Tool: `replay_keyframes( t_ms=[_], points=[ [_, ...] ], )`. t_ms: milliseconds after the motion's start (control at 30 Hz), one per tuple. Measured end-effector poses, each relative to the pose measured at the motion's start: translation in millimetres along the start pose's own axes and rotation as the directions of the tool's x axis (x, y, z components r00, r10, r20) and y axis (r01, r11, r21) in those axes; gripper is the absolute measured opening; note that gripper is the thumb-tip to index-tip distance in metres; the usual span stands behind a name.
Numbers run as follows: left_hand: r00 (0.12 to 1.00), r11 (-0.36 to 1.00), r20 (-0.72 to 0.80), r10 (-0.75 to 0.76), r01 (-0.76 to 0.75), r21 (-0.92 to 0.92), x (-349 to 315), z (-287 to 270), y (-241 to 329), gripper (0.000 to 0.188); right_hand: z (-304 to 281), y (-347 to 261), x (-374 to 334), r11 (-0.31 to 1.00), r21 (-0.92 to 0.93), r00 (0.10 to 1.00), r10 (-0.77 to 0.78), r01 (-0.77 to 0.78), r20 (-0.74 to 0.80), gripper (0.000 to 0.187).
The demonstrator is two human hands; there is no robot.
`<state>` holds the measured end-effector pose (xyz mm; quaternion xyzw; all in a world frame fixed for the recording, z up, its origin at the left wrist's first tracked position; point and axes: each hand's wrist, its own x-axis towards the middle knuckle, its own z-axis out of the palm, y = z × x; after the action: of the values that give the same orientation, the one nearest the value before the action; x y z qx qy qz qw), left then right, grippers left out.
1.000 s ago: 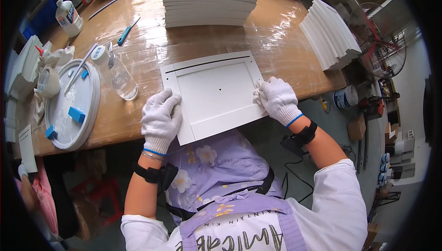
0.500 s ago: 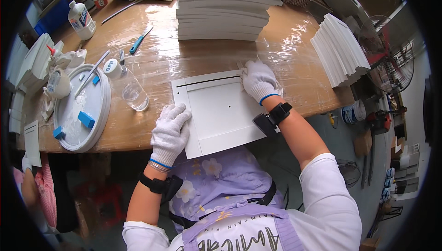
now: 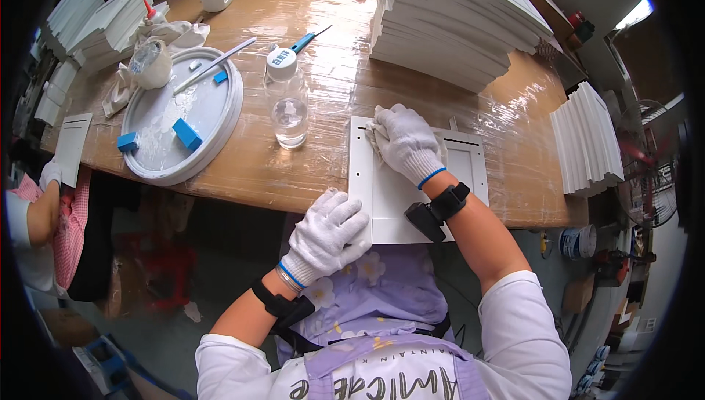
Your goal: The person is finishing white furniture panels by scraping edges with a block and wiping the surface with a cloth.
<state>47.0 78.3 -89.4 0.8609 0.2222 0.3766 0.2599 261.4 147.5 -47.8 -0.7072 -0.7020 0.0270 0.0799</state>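
A white framed panel (image 3: 389, 216) with a dark slot along its far side and small holes lies at the table's front edge. In my right hand (image 3: 411, 136) is a bunched off-white cloth (image 3: 379, 134), pressed onto the panel's far left part; the glove hides much of it. My left hand (image 3: 328, 235), also in a white knitted glove, grips the panel's near left corner, its fingers at the edge. A clear bottle (image 3: 288, 110) with a white cap stands left of the panel. Behind that bottle lies a blue-handled tool (image 3: 302, 42).
A round pail lid (image 3: 233, 117) at the left carries blue blocks (image 3: 187, 134) and a stick. Tall stacks of white panels (image 3: 440, 33) stand at the back and the right (image 3: 584, 143). A co-worker's gloved hand (image 3: 50, 172) holds a white panel (image 3: 73, 143) at far left.
My right hand has gone with the cloth from the panel's far right corner to its far left part. My left hand remains by the near left edge. The whole view has swung leftward.
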Motion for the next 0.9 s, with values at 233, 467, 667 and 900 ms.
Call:
replay_keyframes(
  t_ms=[233,467,667,900],
  points=[
    [0.978,0.936,-0.050,0.203,-0.179,0.303,-29.3,22.0,-21.4,0.035,-3.3,-35.3,-45.0,0.921,0.022,0.916,-0.389,0.389,0.101,0.014],
    [0.979,0.975,-0.092,0.179,-0.165,0.146,-25.7,25.2,-15.6,0.036,15.2,-3.9,3.3,0.949,-0.253,0.961,-0.233,0.190,-0.149,0.017],
    [0.995,0.994,-0.069,0.078,-0.082,-0.065,-23.4,17.0,-29.4,0.031,-6.4,-47.4,-70.3,0.865,-0.049,0.843,-0.471,0.499,0.259,0.009],
    [0.976,0.988,-0.158,0.152,-0.144,0.059,-30.5,22.7,-25.9,0.041,5.5,-22.5,-33.8,0.942,-0.103,0.945,-0.326,0.320,-0.036,0.017]
  ],
)
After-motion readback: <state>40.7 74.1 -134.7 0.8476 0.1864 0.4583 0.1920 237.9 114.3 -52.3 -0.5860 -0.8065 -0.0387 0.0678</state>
